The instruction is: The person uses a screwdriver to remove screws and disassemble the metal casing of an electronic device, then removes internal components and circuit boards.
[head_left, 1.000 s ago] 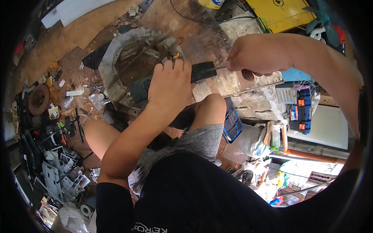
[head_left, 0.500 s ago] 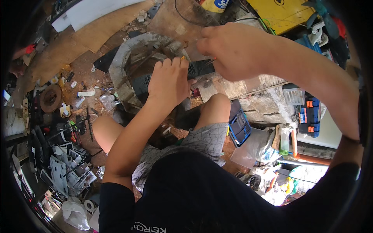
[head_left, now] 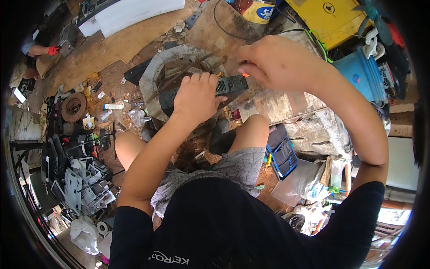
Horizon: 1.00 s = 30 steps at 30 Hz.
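My left hand (head_left: 196, 99) is closed round a black, slotted, box-like device (head_left: 234, 86), its fingers over the top and the thumb along the near side. The device lies tilted across a round grey stone-like ring (head_left: 150, 74) in front of my knees. Over the device's right end, my right hand (head_left: 273, 62) is closed in a pinch. A thin tool with an orange end (head_left: 245, 75) shows below its fingertips; most of it is hidden. A small yellow piece (head_left: 220, 74) sits by the device's far edge, beside my left fingers.
Scrap metal parts (head_left: 83, 188) are heaped at left, near a rusty disc (head_left: 74, 109). A black-and-blue tool pouch (head_left: 283, 154) stands by my right knee. Wooden boards (head_left: 286, 105) lie at right, a blue bucket (head_left: 358, 74) beyond. Far left, another person's red-gloved hand (head_left: 53, 50) is at a grey box.
My right hand has lifted slightly off the device's right end, and the thin tool's shaft no longer shows against it. My left hand keeps its hold. The whole view has shifted.
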### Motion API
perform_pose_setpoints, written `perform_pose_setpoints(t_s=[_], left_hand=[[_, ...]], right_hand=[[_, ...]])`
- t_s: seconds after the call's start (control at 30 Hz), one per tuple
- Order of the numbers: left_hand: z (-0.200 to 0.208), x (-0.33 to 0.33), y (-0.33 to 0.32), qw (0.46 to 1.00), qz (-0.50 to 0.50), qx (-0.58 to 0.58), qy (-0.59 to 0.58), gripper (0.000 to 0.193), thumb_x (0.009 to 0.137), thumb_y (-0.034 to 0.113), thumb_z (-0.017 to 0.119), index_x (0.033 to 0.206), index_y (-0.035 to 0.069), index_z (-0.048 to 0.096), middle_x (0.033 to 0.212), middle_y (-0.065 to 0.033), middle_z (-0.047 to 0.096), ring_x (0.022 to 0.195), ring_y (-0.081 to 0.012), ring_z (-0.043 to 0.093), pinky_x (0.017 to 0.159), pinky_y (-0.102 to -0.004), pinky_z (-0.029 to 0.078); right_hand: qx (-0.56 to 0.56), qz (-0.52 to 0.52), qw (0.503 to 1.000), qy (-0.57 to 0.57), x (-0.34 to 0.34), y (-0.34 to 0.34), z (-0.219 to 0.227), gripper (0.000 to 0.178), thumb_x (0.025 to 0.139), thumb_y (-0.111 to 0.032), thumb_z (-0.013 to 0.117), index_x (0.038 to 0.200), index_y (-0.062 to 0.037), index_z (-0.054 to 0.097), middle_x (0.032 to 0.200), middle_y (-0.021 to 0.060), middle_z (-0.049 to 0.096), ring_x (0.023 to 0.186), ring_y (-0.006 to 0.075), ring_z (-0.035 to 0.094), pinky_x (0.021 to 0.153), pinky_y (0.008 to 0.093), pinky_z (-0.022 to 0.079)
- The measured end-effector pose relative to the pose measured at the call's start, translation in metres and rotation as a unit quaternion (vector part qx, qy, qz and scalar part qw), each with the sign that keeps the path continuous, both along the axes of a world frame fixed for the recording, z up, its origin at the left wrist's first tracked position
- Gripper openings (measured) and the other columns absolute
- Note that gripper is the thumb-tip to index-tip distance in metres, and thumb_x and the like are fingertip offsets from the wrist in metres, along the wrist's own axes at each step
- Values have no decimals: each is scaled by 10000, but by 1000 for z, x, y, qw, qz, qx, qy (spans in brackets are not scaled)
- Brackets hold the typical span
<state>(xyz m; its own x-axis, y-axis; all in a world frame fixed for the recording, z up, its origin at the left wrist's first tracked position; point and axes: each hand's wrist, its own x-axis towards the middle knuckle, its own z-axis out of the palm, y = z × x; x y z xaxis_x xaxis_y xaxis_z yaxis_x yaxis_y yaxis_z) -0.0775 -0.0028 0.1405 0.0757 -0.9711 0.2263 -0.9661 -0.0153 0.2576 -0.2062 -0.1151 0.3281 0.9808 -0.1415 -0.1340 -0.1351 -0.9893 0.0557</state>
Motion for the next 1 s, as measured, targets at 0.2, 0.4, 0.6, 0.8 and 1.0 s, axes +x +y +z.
perform_pose_setpoints(t_s=[0.2,0.4,0.6,0.8,1.0], left_hand=[[-1,1,-1,1000,4,-18,-14,527,862,436,704,1182,38,571,1076,-116,613,1031,-298,595,872,-428,446],[6,-3,-2,1000,6,13,-14,538,867,440,700,1194,34,568,1082,-125,623,1051,-307,597,897,-436,450],[4,-2,-5,999,12,-13,-33,517,875,446,690,1164,34,570,1086,-125,627,1046,-309,598,899,-444,451],[3,-3,-4,1000,5,-2,-30,514,885,451,677,1158,29,568,1095,-123,628,1053,-307,598,901,-445,451],[2,-3,-5,999,3,-18,-34,516,888,454,671,1162,29,564,1086,-127,626,1049,-312,597,892,-449,452]], right_hand=[[28,103,991,-77,-9,-27,-16,173,848,-135,666,1000,-57,637,766,186,687,821,373,697,711,476,538],[-60,3,998,8,-4,1,0,205,834,-144,671,1008,-47,622,823,176,698,837,372,701,725,472,543],[-6,137,983,-124,-5,-22,-23,295,837,-189,682,1098,-77,605,812,147,698,803,364,703,691,469,554],[-77,-38,996,24,-9,5,5,305,832,-177,694,1112,-91,606,901,158,688,873,346,694,725,465,547],[53,121,976,-171,-14,-19,-24,314,869,-283,697,1089,-75,617,850,170,700,840,365,698,723,477,548]])
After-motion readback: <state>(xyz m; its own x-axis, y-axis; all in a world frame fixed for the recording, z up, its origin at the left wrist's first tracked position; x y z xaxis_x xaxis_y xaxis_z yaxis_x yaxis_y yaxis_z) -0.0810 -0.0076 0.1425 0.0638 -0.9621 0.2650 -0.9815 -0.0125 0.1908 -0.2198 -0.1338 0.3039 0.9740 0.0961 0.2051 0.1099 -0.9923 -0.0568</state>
